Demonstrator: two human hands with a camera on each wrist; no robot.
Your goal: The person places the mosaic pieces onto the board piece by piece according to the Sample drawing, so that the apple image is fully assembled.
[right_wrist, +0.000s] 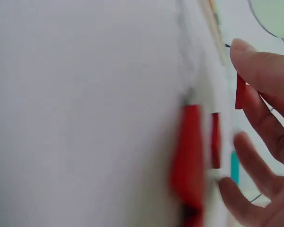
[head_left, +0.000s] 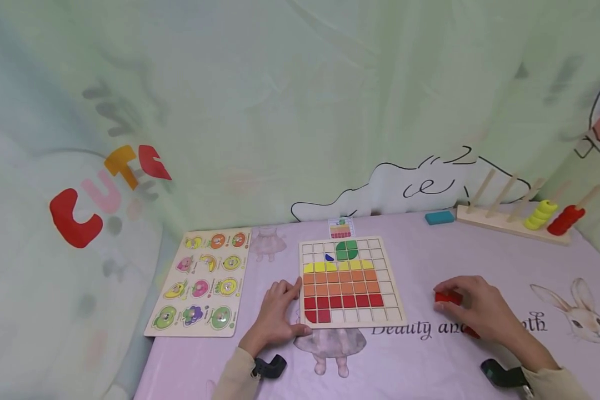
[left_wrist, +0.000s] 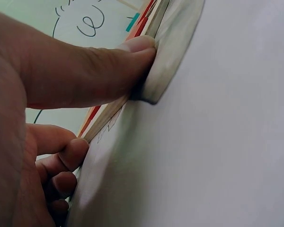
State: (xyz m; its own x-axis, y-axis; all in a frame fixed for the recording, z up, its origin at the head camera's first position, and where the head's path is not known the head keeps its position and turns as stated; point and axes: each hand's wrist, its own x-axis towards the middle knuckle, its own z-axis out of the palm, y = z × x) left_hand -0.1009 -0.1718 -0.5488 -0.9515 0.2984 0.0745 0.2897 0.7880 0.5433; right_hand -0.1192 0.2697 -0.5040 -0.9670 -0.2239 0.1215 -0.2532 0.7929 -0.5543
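A square wooden grid board (head_left: 392,303) lies on the table, with rows of red, orange and yellow tiles plus green and blue ones near its top. My left hand (head_left: 276,316) holds its near left corner, thumb at the near edge and fingers along the left side. To the right of the board, my right hand (head_left: 480,308) pinches a thin red tile (right_wrist: 240,92) between thumb and finger. Below that hand, more red tiles (right_wrist: 187,156) rest on the cloth, blurred in the right wrist view. In the head view the hand partly covers them.
Left of the board lies a fruit puzzle board (head_left: 210,276). Behind it is a small pattern card (head_left: 341,228). At the back right are a teal block (head_left: 439,217) and a wooden peg stand (head_left: 512,225) with yellow and red rings. A curtain closes off the back.
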